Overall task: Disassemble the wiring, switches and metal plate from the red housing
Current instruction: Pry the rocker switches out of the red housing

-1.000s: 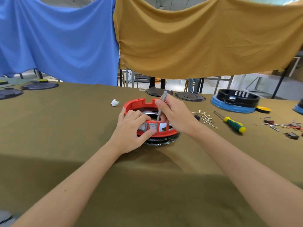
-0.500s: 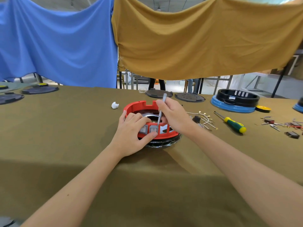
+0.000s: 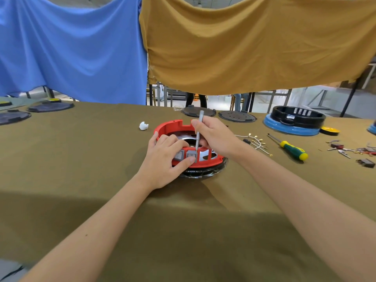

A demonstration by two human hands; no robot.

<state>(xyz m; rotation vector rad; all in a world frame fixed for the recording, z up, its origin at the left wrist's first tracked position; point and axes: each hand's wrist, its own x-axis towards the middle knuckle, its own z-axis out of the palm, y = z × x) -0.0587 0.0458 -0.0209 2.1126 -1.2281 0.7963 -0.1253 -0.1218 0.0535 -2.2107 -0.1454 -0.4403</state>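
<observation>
The round red housing sits on a black base in the middle of the olive-covered table. A shiny metal plate shows inside it. Two grey switches sit in its near wall; one switch is by my thumb. My left hand grips the near wall, fingers curled over the rim and thumb pressing below the switch. My right hand holds a thin grey metal tool upright, its tip down at the right edge of that switch. Removed white wires with gold terminals lie to the right.
A green-and-yellow screwdriver lies right of the wires, with loose parts further right. A black-and-blue housing and dark discs stand at the back. A white scrap lies left of the housing. Blue and ochre cloths hang behind.
Both hands stay on the housing with little movement. The tool's tip stays at the switch while my head shifts slightly.
</observation>
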